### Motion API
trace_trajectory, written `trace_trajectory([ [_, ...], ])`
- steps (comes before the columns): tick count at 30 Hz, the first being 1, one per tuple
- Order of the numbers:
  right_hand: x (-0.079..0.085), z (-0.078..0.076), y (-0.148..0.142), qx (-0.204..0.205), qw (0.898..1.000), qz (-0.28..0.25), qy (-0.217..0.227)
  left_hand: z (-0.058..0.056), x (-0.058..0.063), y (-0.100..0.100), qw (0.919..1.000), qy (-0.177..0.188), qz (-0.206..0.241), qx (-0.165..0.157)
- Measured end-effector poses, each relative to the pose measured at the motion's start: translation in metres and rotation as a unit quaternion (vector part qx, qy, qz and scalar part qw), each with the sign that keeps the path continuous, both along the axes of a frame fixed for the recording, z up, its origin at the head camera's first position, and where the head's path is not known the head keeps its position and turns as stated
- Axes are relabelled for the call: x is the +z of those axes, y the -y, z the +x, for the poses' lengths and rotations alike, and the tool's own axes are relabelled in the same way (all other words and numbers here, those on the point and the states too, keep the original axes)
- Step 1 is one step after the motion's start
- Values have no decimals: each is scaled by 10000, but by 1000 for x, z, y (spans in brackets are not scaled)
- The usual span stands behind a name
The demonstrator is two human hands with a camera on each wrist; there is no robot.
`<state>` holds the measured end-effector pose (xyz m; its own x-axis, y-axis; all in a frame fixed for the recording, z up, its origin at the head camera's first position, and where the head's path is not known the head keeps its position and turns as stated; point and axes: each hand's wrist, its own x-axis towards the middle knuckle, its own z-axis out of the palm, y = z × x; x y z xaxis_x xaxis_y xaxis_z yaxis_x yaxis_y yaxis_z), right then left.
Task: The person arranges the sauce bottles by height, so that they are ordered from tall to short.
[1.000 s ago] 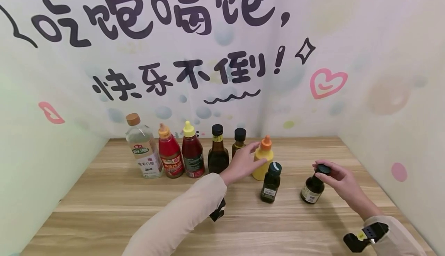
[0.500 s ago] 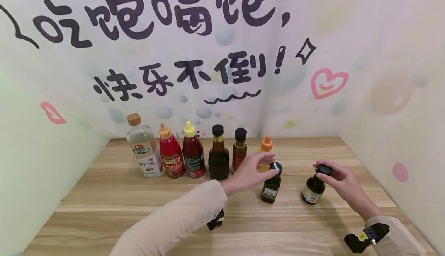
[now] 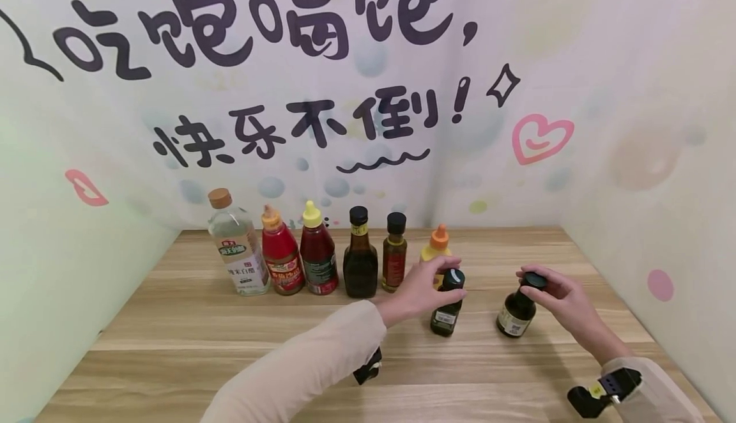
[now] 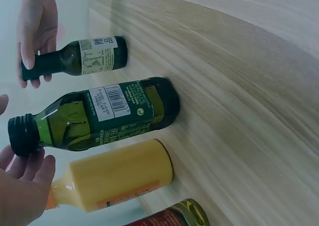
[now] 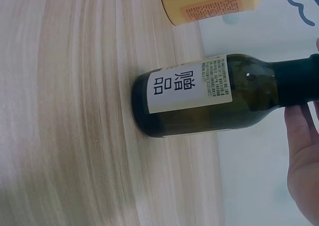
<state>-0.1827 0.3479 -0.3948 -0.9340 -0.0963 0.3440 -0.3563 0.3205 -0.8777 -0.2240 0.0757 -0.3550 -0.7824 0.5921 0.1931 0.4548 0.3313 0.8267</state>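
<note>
My left hand [image 3: 422,290] reaches round the black cap of a green glass bottle [image 3: 446,311], which stands upright on the table. In the left wrist view, the fingers [image 4: 32,168] are right at that cap [image 4: 22,136], while the thumb stands slightly apart from it. At the right, my right hand [image 3: 569,301] pinches the black cap of a small dark bottle [image 3: 516,314] between thumb and fingers. This bottle is upright, its base on the wood. In the right wrist view, its pale label [image 5: 189,86] faces the camera and the fingers curl at the neck.
Behind the left hand stands a yellow squeeze bottle [image 3: 435,253], partly hidden. Farther left, a row holds a small oil bottle [image 3: 394,263], a dark sauce bottle [image 3: 361,269], two red squeeze bottles [image 3: 319,263] and a clear vinegar bottle [image 3: 238,250]. A printed cloth [image 3: 230,103] hangs behind the table.
My left hand has left the yellow squeeze bottle, come nearer to me, and moved right to the green bottle's cap. The right hand stays on its small bottle.
</note>
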Motion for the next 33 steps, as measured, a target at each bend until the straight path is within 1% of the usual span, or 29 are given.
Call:
trace_trajectory([
  [4,-1,0,-1,2,10000,-23,12,-1,-5,-3,9999,46,-93,81],
  [8,-1,-1,-1,-4,10000,-4,6,-3,-10,-4,9998,144,-91,118],
  [12,-1,0,-1,-22,10000,39,10,-4,-13,-4,9997,191,16,131],
  [20,0,0,-1,9,10000,-14,26,-7,-23,-3,9993,13,367,19],
  [27,1,1,-1,-10,9999,102,61,-11,-30,-4,9977,161,655,34],
  [33,2,1,-1,9,9998,155,88,-13,-33,-4,9969,294,727,113],
])
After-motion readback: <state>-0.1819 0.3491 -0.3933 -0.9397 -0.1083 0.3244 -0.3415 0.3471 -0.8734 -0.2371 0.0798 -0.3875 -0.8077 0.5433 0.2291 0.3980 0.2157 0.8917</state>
